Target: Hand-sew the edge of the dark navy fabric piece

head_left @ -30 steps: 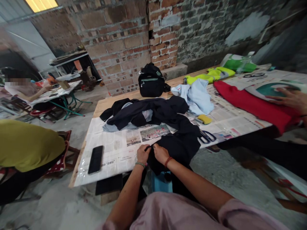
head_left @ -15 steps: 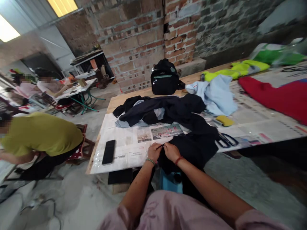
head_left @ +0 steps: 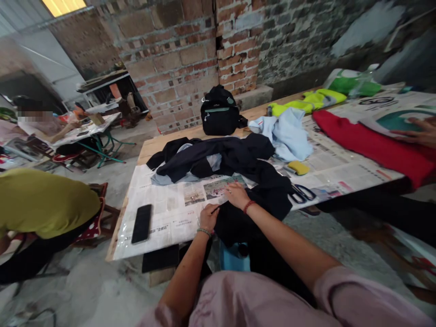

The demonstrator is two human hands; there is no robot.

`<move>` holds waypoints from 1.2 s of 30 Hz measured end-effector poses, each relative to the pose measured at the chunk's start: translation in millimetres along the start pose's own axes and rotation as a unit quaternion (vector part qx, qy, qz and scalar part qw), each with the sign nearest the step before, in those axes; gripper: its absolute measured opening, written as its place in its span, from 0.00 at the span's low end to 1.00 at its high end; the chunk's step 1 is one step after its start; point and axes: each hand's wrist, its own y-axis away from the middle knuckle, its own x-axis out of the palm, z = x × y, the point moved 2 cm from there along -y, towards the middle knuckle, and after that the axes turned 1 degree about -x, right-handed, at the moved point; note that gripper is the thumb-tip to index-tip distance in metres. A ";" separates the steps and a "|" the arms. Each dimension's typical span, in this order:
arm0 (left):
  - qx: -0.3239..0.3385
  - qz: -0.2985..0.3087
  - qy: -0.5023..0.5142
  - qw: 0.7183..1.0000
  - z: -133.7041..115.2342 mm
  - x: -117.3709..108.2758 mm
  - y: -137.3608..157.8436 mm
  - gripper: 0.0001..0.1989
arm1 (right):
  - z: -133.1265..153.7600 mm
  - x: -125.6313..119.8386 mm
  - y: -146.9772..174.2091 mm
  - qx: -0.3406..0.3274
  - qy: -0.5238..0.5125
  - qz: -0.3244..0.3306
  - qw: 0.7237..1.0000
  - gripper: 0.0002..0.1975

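The edge of a dark garment point(head_left: 238, 222) is pinched in my left hand point(head_left: 207, 218), near the front edge of the table. My right hand point(head_left: 237, 196) is just up and to the right of it, fingers stretched out over the garment's edge and the newspaper cover. Whether a small tool or thread is in the right fingers is too fine to see. The garment spreads back across the table in a dark heap with pale grey-blue lining point(head_left: 214, 161). Scissors point(head_left: 302, 194) with dark handles lie right of the cloth.
A black phone point(head_left: 142, 223) lies at left on the newspaper-covered table point(head_left: 170, 218). Behind the garment stands a black backpack point(head_left: 220, 111). To the right are light blue cloth point(head_left: 293, 134), a yellow pad point(head_left: 299, 168) and red cloth point(head_left: 357, 145), with another person's hand point(head_left: 422, 131) beyond.
My right hand has moved away from my left and its fingers have opened out. The left hand still pinches the cloth. The view has turned right, bringing another person's hand into sight.
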 end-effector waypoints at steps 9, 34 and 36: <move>-0.017 0.009 -0.019 1.000 -0.5 -1.0 -1.2 0.10 | -3.4 28.7 -13.6 0.012 -0.129 0.178 0.975 0.11; -0.040 0.009 -0.051 0.998 0.5 -1.0 -3.0 0.07 | 4.9 41.5 -13.6 0.189 -0.298 0.050 0.934 0.03; -0.026 0.023 -0.051 0.998 -1.2 -0.5 -1.7 0.07 | 3.2 41.0 -15.9 0.205 -0.316 0.042 0.926 0.03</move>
